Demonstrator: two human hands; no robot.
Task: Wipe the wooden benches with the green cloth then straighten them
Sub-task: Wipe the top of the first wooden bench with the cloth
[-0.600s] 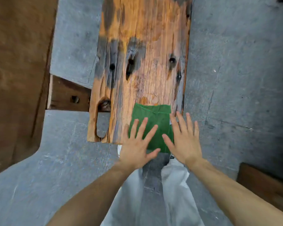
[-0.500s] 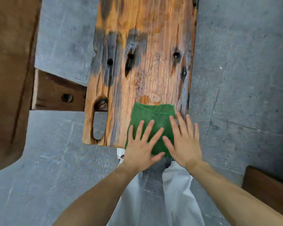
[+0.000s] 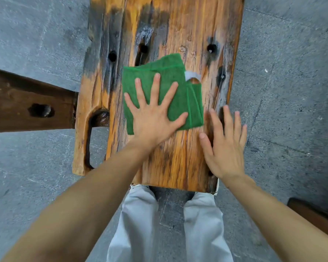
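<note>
A worn orange-brown wooden bench (image 3: 178, 157) with dark stains and several holes runs away from me down the middle of the view. A folded green cloth (image 3: 178, 103) with a white tag lies on its top. My left hand (image 3: 153, 114) presses flat on the cloth with fingers spread. My right hand (image 3: 225, 146) lies flat with straight fingers at the bench's right edge, just right of the cloth and off it.
A darker wooden bench (image 3: 27, 103) juts in from the left and meets this bench's left side. Another piece of brown wood (image 3: 314, 214) shows at the lower right. Grey stone floor (image 3: 292, 91) lies on both sides. My legs in pale trousers (image 3: 136, 224) stand at the near end.
My left hand has pushed the cloth forward from the bench's near end toward its middle. My right hand has come off the cloth and now lies on the bench's right edge.
</note>
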